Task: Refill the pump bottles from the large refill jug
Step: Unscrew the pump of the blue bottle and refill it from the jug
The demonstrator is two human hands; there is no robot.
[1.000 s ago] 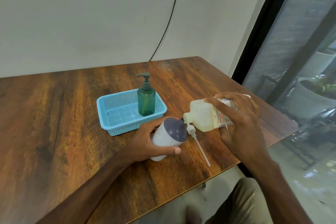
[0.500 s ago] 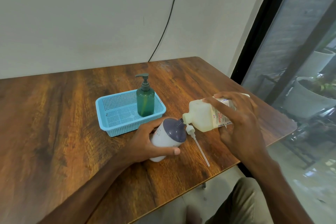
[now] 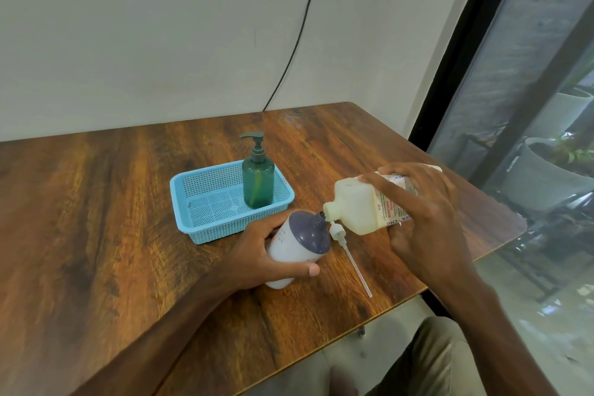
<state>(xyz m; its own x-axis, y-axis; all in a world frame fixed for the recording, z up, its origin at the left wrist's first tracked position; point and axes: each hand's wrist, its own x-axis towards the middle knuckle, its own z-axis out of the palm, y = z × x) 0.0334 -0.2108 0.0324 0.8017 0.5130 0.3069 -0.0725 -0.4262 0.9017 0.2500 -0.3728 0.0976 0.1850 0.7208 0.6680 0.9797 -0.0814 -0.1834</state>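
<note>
Two pump bottles were seen on the wooden table [image 3: 96, 235]; the white pump bottle [image 3: 289, 251], with a dark grey-purple shoulder and an open neck, was held tilted near the front edge by the left hand [image 3: 257, 254], whose fingers and thumb were curled round its body; the refill jug [image 3: 356, 202], pale cream with a printed label, was gripped by the right hand [image 3: 421, 219] and tipped almost flat, its mouth set against the white bottle's neck; a white pump head [image 3: 337, 231] with its long tube was laid on the table just below the jug; the green pump bottle [image 3: 258, 183], translucent and with its pump fitted, was stood upright in the right part of a light blue basket [image 3: 231, 228].
</note>
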